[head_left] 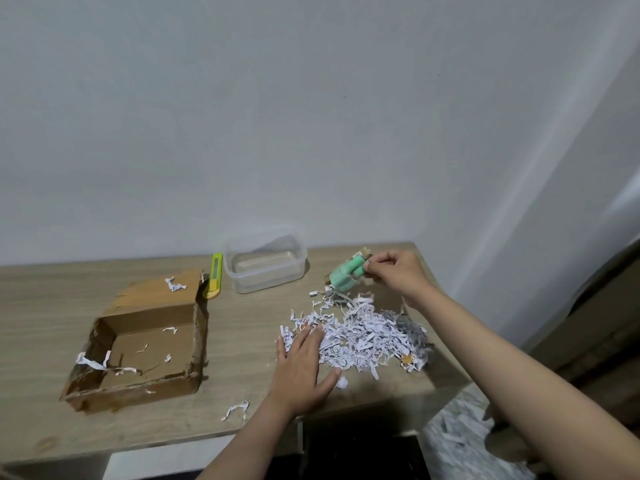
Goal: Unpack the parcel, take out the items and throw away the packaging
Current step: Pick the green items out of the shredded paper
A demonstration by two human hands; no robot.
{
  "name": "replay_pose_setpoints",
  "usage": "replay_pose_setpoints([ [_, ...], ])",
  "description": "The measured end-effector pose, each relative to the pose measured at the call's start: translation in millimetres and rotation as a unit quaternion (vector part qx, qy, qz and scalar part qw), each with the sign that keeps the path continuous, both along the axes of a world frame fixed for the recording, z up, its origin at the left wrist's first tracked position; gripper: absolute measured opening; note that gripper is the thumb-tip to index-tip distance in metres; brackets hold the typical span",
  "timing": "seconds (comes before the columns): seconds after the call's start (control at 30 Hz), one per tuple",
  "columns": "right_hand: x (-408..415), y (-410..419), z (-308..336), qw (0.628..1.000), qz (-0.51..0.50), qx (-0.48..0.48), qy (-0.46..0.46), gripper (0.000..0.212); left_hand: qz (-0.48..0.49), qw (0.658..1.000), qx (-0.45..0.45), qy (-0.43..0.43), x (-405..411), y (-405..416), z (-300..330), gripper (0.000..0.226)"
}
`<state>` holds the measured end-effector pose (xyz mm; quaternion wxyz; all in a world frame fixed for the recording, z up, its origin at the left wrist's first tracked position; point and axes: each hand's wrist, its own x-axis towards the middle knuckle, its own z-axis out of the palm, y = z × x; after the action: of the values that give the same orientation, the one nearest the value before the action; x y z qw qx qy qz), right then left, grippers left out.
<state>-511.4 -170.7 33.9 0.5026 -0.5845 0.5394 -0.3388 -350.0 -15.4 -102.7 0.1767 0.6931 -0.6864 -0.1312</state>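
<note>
Step in hand: item retrieval. Cardboard box (138, 344) open on desk (41, 306), nearly emptied, few shreds inside. Right hand (398, 271) pinches green item (344, 273) lifted above shredded paper pile (367, 336). Left hand (301, 368) flat, fingers spread, resting on pile edge. Next, likely: set item in clear tub (266, 259), then gather shreds and box for bin

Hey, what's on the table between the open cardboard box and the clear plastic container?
In the head view, a yellow-green utility knife lies between the cardboard box and the clear plastic container, on the wooden table.
</note>
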Motion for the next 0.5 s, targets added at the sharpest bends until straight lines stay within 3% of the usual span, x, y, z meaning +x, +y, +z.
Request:
replay_pose_setpoints([
  [0.3, -22.5, -8.7, -3.5, 0.966, -0.138, 0.091, -0.198, 0.021, -0.002, 1.000, -0.010, 0.013, -0.1, 2.4, -0.5, 0.080],
  [0.4, -35.3, -9.8, -8.1, 0.965, -0.141, 0.080, -0.207, 0.045, -0.001, 1.000, -0.006, 0.008, -0.1, 2.0, -0.7, 0.080],
  [0.5, -48.5, -8.7, -17.3, 0.979, -0.136, 0.063, -0.140, 0.039, -0.002, 1.000, -0.007, 0.013, 0.4, 2.0, -1.5, 0.080],
])
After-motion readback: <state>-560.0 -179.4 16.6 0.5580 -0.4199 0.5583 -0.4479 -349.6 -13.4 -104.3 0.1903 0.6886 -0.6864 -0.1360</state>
